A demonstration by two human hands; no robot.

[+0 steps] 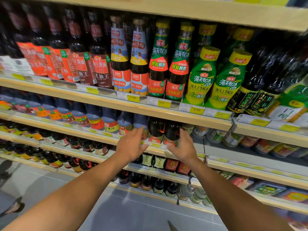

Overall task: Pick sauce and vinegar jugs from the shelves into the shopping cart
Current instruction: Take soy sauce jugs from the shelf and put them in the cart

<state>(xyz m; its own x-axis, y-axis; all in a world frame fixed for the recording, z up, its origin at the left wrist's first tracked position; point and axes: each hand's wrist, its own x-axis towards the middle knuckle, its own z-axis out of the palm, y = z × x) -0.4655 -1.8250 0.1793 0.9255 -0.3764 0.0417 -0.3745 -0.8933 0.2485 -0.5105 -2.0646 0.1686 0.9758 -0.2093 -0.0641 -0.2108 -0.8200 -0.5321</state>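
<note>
Two dark sauce jugs with red-and-green labels stand side by side on the second shelf (116, 120): one jug (155, 130) on the left, another (172, 132) on the right. My left hand (133, 145) reaches toward them from the left, fingers straight, just short of the left jug. My right hand (183, 147) is stretched out beside the right jug, its fingers spread at the jug's right side. Neither hand holds anything. No shopping cart is in view.
The upper shelf carries soy sauce bottles (100, 64), oyster sauce bottles (158, 64), green squeeze bottles (201, 77) and dark vinegar jugs (260, 80). Blue-capped jugs (110, 120) fill the second shelf on the left. Lower shelves hold small bottles. Grey floor lies below; a person's shoes (15, 205) stand at far left.
</note>
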